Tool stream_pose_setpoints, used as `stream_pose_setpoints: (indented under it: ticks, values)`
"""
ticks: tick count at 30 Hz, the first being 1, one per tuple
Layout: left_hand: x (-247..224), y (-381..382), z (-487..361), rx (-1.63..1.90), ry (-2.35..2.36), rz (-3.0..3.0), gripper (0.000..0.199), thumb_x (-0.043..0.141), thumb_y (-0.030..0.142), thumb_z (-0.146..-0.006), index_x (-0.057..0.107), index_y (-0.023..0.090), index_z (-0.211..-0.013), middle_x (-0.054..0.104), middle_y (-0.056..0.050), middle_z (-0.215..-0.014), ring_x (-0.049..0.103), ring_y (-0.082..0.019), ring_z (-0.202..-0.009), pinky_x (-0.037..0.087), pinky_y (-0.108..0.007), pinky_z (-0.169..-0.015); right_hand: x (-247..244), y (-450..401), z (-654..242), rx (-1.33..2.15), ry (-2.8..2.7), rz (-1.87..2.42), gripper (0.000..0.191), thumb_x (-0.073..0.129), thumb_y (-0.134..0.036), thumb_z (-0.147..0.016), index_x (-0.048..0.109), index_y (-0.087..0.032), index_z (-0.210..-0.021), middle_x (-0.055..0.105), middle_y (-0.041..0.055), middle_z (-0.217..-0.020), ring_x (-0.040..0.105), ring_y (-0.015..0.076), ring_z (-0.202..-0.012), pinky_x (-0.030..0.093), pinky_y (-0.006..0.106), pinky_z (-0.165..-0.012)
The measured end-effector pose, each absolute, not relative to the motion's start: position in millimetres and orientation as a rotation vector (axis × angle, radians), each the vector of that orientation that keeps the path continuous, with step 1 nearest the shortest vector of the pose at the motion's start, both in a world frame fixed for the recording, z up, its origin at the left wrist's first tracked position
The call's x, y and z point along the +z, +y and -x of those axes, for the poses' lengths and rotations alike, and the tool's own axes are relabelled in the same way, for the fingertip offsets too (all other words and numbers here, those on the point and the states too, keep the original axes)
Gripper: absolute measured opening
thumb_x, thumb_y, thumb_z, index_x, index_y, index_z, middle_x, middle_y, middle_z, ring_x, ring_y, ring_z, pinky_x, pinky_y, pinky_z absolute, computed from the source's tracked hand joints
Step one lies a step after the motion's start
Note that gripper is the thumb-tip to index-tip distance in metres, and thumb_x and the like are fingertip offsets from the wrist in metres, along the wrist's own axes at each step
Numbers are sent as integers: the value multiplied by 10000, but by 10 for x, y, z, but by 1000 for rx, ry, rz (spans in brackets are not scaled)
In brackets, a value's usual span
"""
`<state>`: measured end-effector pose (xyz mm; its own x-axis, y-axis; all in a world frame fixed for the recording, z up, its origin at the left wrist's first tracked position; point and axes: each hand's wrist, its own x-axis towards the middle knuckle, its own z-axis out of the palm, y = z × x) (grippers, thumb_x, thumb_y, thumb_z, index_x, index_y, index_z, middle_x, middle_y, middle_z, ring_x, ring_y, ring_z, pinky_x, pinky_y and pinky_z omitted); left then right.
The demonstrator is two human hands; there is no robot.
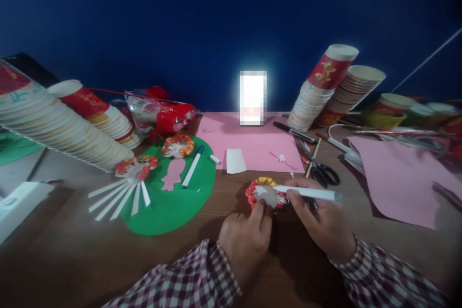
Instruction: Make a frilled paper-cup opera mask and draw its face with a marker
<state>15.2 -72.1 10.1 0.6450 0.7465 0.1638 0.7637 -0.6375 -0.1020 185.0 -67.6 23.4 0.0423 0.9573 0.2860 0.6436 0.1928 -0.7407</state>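
In the head view, a small round paper cup craft (266, 193) lies on the table. It has a pale disc in the middle and a rim of curled red and yellow strips. My left hand (249, 236) is closed, its fingertips pressed on the disc's near side. A white marker (314, 193) is pinched in my right hand (321, 221), its tip at the craft's upper right rim; I cannot tell whether it touches. Left of my hands, a green round sheet (169, 219) bears a similar curled cup craft (177, 147), a pink paper cut-out (173, 173) and a blue-and-white marker (192, 167).
Another cup craft with straight white strips (133, 173) overlaps the green sheet. Stacked paper cups lean at left (68, 125) and right (317, 91). Black-handled scissors (325, 174) lie beyond my right hand. Pink paper (212, 130) stretches before a bright screen (253, 96); more pink paper (400, 178) lies right.
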Motion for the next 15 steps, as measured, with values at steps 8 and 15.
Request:
stream_pose_setpoints:
  ticks: [8,15]
  values:
    - [40,-718,-124,-210,-1175,2708,279,409,149,-824,588,172,-1037,595,-95,-1098,589,-137,-560,474,-263,-447,213,-667,-1819,591,-1756,1493,147,464,-284,-848,565,-212,-925,648,-2,-818,585,134,-738,454,227,-659]
    - [49,-716,-137,-240,-1199,2668,262,411,159,-826,605,179,-1001,605,-71,-1090,575,-135,-531,471,-275,-434,168,-629,-1796,540,-1829,1531,170,446,-296,-858,582,-202,-896,656,11,-813,593,144,-761,456,250,-696]
